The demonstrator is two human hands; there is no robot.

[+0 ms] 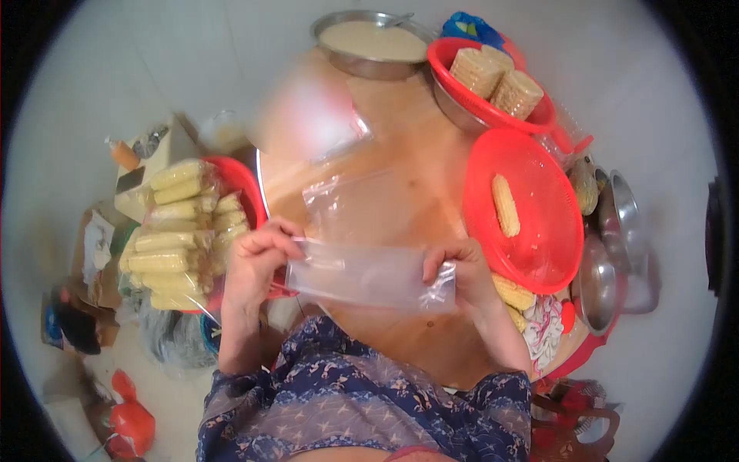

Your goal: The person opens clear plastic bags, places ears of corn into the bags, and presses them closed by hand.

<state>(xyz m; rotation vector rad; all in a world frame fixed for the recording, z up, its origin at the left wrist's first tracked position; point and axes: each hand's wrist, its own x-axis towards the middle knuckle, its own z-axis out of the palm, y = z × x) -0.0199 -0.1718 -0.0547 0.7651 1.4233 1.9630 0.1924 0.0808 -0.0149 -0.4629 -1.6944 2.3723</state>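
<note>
A clear plastic bag (362, 279) is stretched sideways between my hands above the wooden table (423, 169). My left hand (262, 258) pinches its left end, and my right hand (460, 269) grips the other end with the thumb on top. Beyond it, another clear bag (358, 204) lies flat on the wood. To the right of my right hand, a single corn cob (505, 205) lies in a red basket (550, 219). More cobs (514, 292) lie beside that basket, close to my right wrist.
Bagged corn (173, 246) is piled at the left by a red basin (245, 185). A metal bowl of pale contents (373, 40) stands at the back. Back right, a red basket (493, 112) holds stacked round pieces (517, 94). Metal bowls (596, 285) stand far right.
</note>
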